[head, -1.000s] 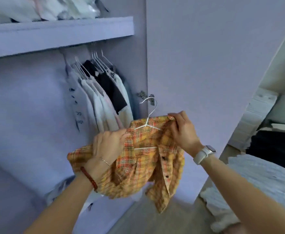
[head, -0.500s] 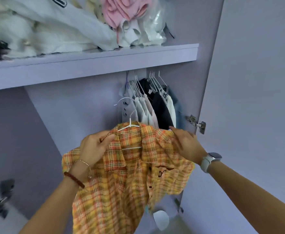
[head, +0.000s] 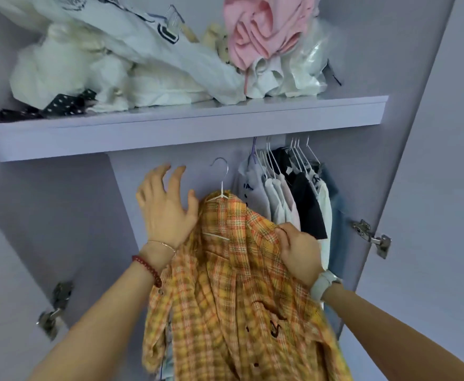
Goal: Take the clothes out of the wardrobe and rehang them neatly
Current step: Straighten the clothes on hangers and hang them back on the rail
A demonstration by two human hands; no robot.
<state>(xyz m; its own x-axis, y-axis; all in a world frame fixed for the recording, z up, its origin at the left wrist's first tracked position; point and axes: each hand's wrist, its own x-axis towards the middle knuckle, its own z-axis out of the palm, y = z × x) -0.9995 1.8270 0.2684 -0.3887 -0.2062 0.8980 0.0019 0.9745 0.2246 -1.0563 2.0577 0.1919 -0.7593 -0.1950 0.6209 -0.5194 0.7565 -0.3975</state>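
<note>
**Plaid shirt up at the rail gap**

While your right hand (head: 298, 254) is gripping the plaid shirt (head: 241, 292) at its shoulder, your left hand (head: 164, 207) is spreading open beside the collar, holding nothing. The shirt is hanging long axis vertical, its hanger (head: 221, 182) hooking upward just under the shelf (head: 186, 125) edge. Bare wall is lying left of it; hung clothes (head: 294, 196) are crowding right.

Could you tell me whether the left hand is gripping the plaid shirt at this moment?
No, the left hand is open with fingers spread beside the plaid shirt, while the right hand grips its shoulder.
</note>
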